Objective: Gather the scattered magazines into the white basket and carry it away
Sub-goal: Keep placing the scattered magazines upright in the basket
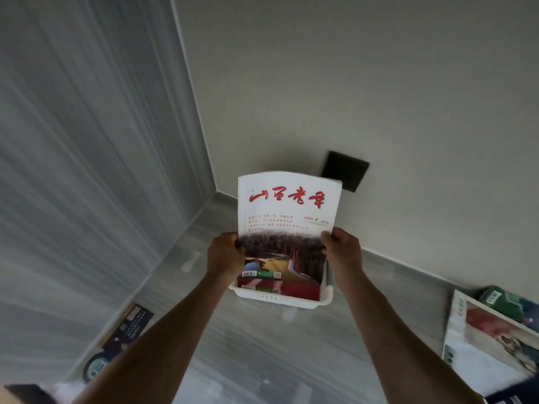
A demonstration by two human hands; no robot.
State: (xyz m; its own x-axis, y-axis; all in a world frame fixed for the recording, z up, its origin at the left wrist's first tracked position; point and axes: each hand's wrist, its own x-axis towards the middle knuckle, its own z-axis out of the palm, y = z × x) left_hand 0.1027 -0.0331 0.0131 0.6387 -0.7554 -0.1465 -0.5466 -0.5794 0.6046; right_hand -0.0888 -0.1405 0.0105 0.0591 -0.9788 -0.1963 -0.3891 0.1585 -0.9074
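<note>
Magazine: upright at frame centre, lower edge already inside the basket, likely so it slides in on end
Left hand: grip curled on the magazine's left edge, steadying it
Right hand: grip pinching the right edge, so both sides guide it straight
Basket: white, on the floor against the wall, holding other covers
Left to gather: one magazine lower right, another lower left, both flat on the floor
</note>
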